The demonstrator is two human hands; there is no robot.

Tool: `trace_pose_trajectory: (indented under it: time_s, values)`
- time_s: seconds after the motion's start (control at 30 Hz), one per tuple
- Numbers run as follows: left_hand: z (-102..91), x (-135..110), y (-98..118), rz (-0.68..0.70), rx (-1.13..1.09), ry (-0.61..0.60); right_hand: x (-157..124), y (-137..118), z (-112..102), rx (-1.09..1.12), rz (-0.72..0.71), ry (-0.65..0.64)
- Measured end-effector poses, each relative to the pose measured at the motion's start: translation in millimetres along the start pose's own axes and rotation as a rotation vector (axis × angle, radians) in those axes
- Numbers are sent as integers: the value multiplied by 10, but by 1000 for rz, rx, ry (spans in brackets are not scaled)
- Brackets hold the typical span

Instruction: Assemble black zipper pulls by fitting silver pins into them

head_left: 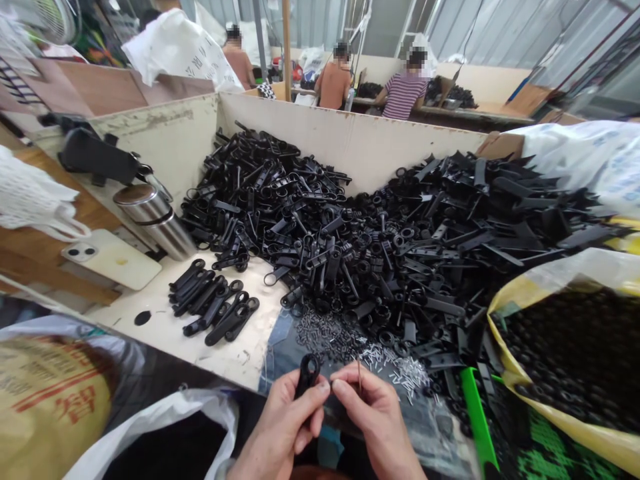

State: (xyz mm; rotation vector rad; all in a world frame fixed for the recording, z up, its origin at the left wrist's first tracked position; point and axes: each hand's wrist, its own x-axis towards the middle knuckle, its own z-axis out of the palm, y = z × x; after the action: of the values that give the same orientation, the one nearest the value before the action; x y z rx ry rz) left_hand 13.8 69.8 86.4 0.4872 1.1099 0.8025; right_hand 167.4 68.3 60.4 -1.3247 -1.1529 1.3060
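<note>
My left hand (293, 413) is closed round a black plastic part with a ring at one end (307, 370), held ring-up near the table's front edge. Close beside it, my right hand (367, 407) is pinched, its fingertips near my left thumb. A thin brownish rod (359, 377) stands up from the right fingers. Something small and dark sits at those fingertips, too small to name. Beyond the hands lie small dark cylindrical pieces (325, 331) and shiny metal pins (407, 377). To the left, several similar black parts (215, 300) lie in a row.
A big heap of black plastic parts (320, 233) fills the walled table. A steel flask (155, 220) and a phone (113, 257) are at left. An open sack of black pieces (575, 347) and a green crate (480, 420) stand at right. Several people sit beyond.
</note>
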Motion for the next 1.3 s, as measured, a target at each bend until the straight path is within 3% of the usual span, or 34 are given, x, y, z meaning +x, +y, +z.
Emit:
trace_pose_trajectory:
  time_s: [0.3,0.63,0.93,1.03,1.3]
  values:
    - [67,0,-6,-37,-106,10,-59,116,-18,79,54,5]
    - [98,21,-73,-241,-332,16,-103,-27,-135,-254,-231,12]
    - [11,-83,-26,-232,-192,-117,-86,-5,-186,-320,-296,50]
    - [-55,-129,-18,-181,-95,-162,-72,-9,-211,-367,-338,6]
    - [-65,-161,-60,-184,93,-68,-18,42,-171,-544,-537,-165]
